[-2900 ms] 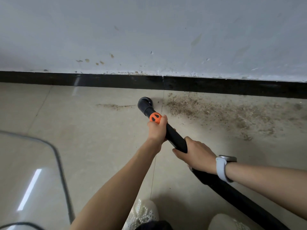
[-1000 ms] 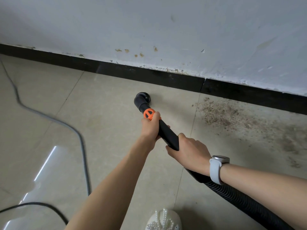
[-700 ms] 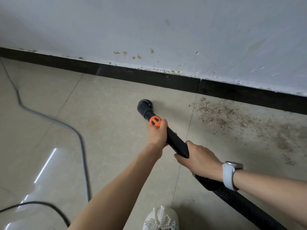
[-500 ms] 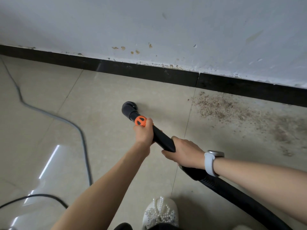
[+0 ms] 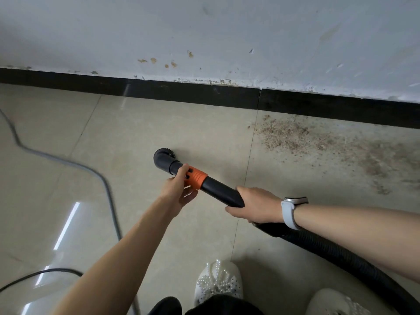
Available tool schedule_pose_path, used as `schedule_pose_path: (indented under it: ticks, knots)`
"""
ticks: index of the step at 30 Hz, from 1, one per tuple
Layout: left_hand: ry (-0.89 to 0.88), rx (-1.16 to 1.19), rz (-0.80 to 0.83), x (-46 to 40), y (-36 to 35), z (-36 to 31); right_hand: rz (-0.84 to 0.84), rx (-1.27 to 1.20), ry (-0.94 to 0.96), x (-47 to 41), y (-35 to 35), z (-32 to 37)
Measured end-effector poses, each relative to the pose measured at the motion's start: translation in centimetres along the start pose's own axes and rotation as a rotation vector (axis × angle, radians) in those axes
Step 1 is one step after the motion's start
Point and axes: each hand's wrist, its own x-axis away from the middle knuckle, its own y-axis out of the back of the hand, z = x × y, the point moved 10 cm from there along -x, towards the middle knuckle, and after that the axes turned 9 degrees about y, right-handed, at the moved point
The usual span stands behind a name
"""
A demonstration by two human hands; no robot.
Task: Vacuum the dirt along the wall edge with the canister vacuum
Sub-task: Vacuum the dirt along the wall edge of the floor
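Since a half-second ago the left hand (image 5: 176, 189) has loosened to a fingertip grip by the orange collar (image 5: 197, 177), right hand (image 5: 255, 205) gripping the black wand (image 5: 221, 194) (brush head (image 5: 164, 156) on floor, left of the dirt (image 5: 295, 138)).

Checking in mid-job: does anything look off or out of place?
Yes. The brush nozzle sits on clean tile, left of the dirt patch by the black baseboard. The left hand holds loosely at the orange collar.
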Motion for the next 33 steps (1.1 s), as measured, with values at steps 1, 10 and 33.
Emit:
schedule_pose_path:
  ticks: [1, 10, 33]
  knots:
    - [0.019, -0.021, 0.034, 0.1, -0.5, 0.3, -0.006, 0.013, -0.009, 0.3, 0.2, -0.5]
    - [-0.021, -0.503, 0.232, 0.9, -3.8, 2.7, -0.242, 0.132, 0.009, -2.0, 2.0, 1.2]
    - [-0.211, -1.411, -0.417, -4.3, 6.2, 4.3, -0.11, 0.228, 0.091, 1.9, 2.5, -3.2]
